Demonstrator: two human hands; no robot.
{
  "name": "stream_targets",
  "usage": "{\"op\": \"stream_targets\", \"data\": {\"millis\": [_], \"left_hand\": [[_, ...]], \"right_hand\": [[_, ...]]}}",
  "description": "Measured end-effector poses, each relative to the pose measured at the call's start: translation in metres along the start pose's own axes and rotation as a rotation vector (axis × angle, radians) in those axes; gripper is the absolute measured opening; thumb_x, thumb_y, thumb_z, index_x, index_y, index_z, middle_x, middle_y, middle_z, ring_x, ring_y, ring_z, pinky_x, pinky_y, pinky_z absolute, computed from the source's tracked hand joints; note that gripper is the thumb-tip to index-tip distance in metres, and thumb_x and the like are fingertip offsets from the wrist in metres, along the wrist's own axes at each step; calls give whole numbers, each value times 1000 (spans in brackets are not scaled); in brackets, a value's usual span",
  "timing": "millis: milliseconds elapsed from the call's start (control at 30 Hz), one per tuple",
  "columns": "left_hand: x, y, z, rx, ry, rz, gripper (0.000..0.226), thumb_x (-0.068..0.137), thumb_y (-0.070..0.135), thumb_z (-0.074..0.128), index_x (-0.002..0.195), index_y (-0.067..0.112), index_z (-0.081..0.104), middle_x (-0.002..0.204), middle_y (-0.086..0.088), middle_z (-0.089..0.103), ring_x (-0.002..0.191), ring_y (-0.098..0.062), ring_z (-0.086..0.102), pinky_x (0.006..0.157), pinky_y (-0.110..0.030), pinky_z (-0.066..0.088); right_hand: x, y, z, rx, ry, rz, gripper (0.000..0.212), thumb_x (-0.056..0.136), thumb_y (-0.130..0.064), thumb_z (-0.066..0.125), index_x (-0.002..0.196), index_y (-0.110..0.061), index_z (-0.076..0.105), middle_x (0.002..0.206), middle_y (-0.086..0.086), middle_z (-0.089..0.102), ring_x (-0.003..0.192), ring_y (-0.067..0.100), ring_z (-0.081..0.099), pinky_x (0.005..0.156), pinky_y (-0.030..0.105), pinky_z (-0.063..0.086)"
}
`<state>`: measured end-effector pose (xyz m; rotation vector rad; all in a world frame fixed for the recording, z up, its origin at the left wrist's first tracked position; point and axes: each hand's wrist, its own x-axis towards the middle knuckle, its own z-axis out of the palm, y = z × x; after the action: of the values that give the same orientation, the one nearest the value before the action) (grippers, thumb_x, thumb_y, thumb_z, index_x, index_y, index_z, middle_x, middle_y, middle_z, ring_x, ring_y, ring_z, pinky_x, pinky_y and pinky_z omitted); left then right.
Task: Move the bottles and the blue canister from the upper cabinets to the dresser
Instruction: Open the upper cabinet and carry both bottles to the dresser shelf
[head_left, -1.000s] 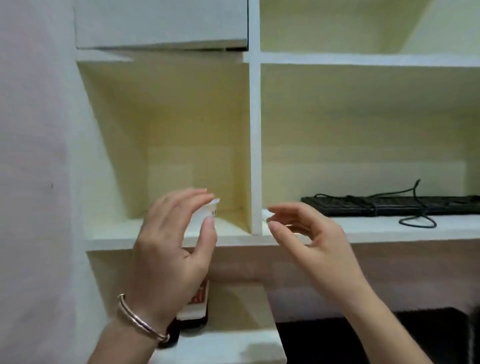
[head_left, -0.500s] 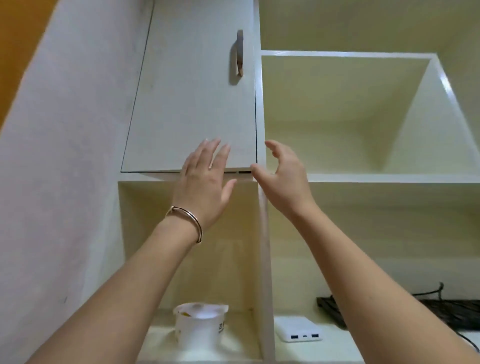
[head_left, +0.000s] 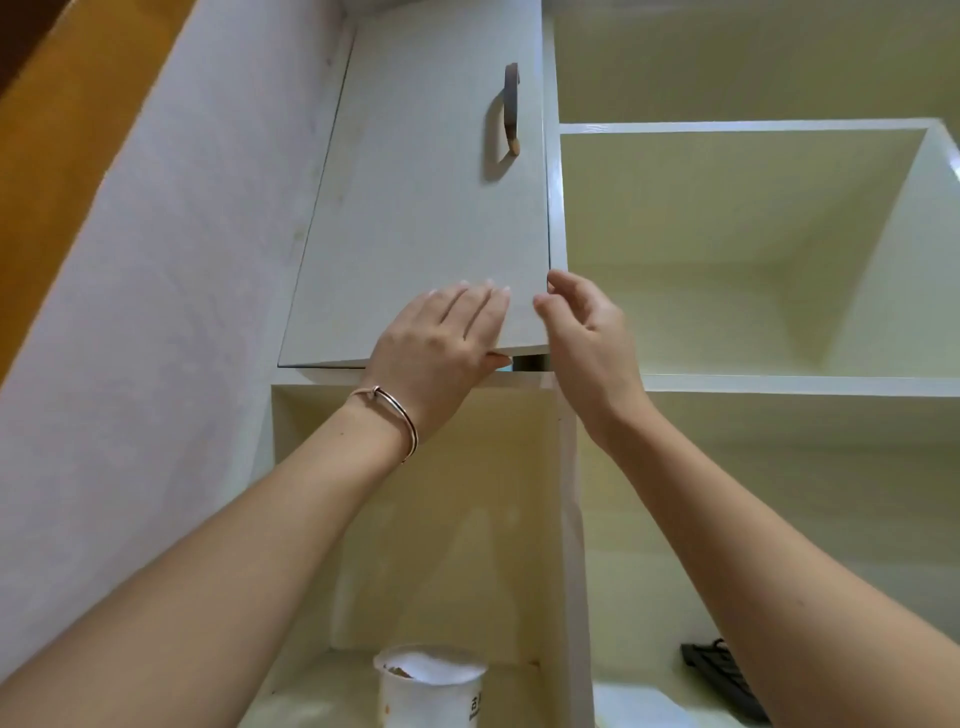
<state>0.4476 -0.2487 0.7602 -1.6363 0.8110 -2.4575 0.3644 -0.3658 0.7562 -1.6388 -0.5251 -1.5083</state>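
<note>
No bottle or blue canister shows in this view. The upper cabinet's pale door (head_left: 415, 208) stands slightly ajar, with a dark gap at its lower right corner. My left hand (head_left: 441, 343) lies with its fingers flat on the door front and its thumb hooked under the bottom edge. My right hand (head_left: 587, 332) curls its thumb and fingertips against the door's right edge near that corner. The brown door handle (head_left: 511, 109) sits higher up, untouched.
An open, bare compartment (head_left: 727, 249) lies to the right of the door. Below, a white cup (head_left: 431, 691) stands on the lower left shelf. A white power bank (head_left: 639, 706) and a black keyboard (head_left: 722, 675) lie on the right shelf. The wall (head_left: 156, 312) is at left.
The view tilted up from the lower shelf to the closed cabinet. Both hands rose to the door's lower right corner, and the door now stands slightly ajar.
</note>
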Motion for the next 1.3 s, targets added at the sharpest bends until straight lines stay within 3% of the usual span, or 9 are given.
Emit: {"op": "stream_targets", "data": {"millis": [100, 267, 467, 633, 733, 867, 1067, 1200, 1300], "left_hand": [[-7, -2, -12, -22, 90, 60, 57, 77, 23, 66, 128, 24, 42, 117, 2, 69, 88, -17, 70, 45, -26, 52], [-3, -3, -24, -66, 105, 112, 63, 74, 13, 68, 128, 25, 39, 124, -1, 65, 97, -21, 69, 41, -29, 53], [9, -6, -43, -20, 110, 23, 66, 61, 9, 69, 120, 21, 43, 115, -2, 69, 88, -25, 69, 35, -26, 48], [3, -23, -75, -137, 217, -150, 53, 68, 8, 56, 116, 14, 36, 121, -13, 64, 90, -33, 67, 45, -36, 53], [-2, -36, -91, -242, 256, -275, 51, 76, 8, 58, 115, 16, 27, 123, -20, 58, 100, -34, 61, 65, -41, 58], [-11, -60, -114, -207, 255, -355, 50, 80, 16, 63, 113, 15, 26, 119, -21, 56, 92, -12, 52, 62, -21, 46], [-33, -96, -149, 173, 146, -470, 51, 73, 30, 69, 106, -4, 50, 121, -27, 55, 129, -39, 41, 103, -54, 35], [-35, -115, -156, 251, -4, -554, 58, 78, 37, 63, 112, -6, 45, 126, -24, 52, 138, -34, 28, 112, -53, 25], [-36, -117, -154, 232, 9, -551, 54, 78, 35, 63, 109, -5, 46, 124, -26, 52, 131, -38, 36, 109, -53, 29]], "right_hand": [[-2, -4, 2, 118, 94, -37, 33, 93, -16, 45, 122, -12, 59, 120, -1, 64, 112, 8, 57, 99, 22, 42], [-3, -9, 7, 349, 176, -39, 20, 91, -11, 48, 99, -16, 65, 75, -12, 62, 64, -10, 58, 64, 3, 45], [-7, -30, 7, 490, 132, -148, 22, 87, -8, 46, 82, -21, 63, 80, -3, 65, 75, 3, 61, 65, 6, 46], [-1, -58, 25, 612, -41, -253, 24, 78, -19, 42, 88, -24, 62, 94, 5, 69, 97, 17, 66, 94, 33, 50], [-6, -66, 50, 653, -141, -333, 37, 84, -12, 36, 113, -8, 58, 108, 1, 63, 105, 9, 60, 97, 18, 47], [-12, -74, 88, 757, -338, -351, 49, 87, -11, 30, 132, -1, 44, 138, 13, 51, 130, 18, 48, 113, 31, 36], [-19, -92, 140, 732, -482, -296, 56, 84, -24, 25, 136, -14, 44, 143, 3, 48, 132, 7, 42, 110, 22, 30], [-23, -98, 162, 694, -484, -301, 54, 86, -22, 25, 133, -11, 48, 141, 5, 50, 125, 5, 44, 102, 13, 32], [-26, -97, 164, 676, -458, -309, 49, 89, -16, 26, 131, -9, 51, 141, 6, 50, 125, 5, 44, 97, 1, 31]]}}
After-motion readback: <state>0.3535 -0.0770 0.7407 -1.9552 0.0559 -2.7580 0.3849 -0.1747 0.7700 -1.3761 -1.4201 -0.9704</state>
